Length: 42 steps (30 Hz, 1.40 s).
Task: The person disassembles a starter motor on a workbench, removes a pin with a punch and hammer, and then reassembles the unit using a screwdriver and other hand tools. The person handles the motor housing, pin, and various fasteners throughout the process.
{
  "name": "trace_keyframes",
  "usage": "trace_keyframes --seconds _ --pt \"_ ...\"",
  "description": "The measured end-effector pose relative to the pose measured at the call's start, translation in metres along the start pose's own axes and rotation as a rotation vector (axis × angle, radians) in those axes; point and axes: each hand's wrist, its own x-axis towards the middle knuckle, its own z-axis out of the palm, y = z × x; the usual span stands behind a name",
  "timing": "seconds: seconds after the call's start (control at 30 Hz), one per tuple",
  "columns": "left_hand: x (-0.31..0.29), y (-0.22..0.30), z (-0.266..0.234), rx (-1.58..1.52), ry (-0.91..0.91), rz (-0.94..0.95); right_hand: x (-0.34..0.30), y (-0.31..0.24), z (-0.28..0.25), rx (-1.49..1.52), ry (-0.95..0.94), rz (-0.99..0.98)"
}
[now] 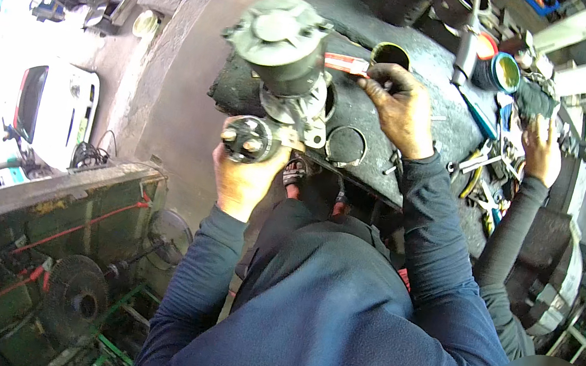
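A starter motor with a grey end cover stands at the left edge of the dark workbench. On its near side, my left hand is closed around a black round starter solenoid with two brass-coloured terminals facing up. I cannot tell whether the solenoid is joined to the motor. Over the bench, right of the motor, my right hand has its thumb and fingers pinched at the end of a slim red-and-white tube. A dark ring lies on the bench between my hands.
An open tin stands beyond my right hand. Pliers, wrenches and a blue-rimmed tub crowd the bench's right side, where another person's hand reaches in. A green metal bin wall with a fan is at left.
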Motion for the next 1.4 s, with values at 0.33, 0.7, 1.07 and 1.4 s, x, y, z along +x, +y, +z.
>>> trace_keyframes --seconds 0.33,0.7,1.07,1.4 --pt "0.005 0.002 -0.001 -0.146 -0.047 -0.016 -0.065 0.013 -0.007 0.041 0.051 -0.045" --pt "0.012 -0.01 -0.015 -0.286 -0.201 0.006 -0.172 -0.025 -0.008 -0.1 0.117 0.178" --pt "-0.065 -0.055 -0.045 -1.047 -0.886 -1.021 -0.229 -0.085 0.035 -0.089 0.038 0.117" --pt "-0.05 -0.029 0.029 -1.048 -0.794 -0.892 -0.226 -0.109 0.019 0.141 -0.105 0.332"
